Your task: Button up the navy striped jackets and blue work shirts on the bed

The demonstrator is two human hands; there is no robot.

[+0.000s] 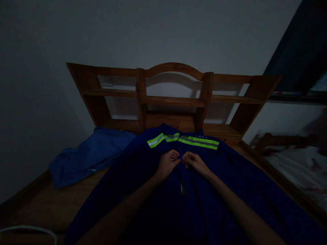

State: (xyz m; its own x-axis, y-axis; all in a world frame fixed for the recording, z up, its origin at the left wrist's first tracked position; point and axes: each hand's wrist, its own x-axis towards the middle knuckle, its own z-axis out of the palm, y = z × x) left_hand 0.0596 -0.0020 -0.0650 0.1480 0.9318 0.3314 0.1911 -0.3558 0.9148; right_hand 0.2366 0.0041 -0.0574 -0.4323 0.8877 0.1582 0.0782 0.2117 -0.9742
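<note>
Jacket (194, 207) on the platform (68, 200), collar end far. Left hand (167, 163) and right hand (194, 161) side by side over its middle, fingertips near each other at the front opening. Cloth (88, 153) on the platform, left of the jacket, just beside its far-left part. Shelf unit (173, 100) behind both, in front of the far wall (163, 34). Cable (30, 227) near left. Bedding (298, 165) right, past the platform edge; curtain (301, 44) above it, far right.

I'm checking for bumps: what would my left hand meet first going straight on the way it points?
Probably the right hand: the left hand points across at it, the two nearly meeting over the blue jacket. Its fabric may come between; depth is hard to judge here.
</note>
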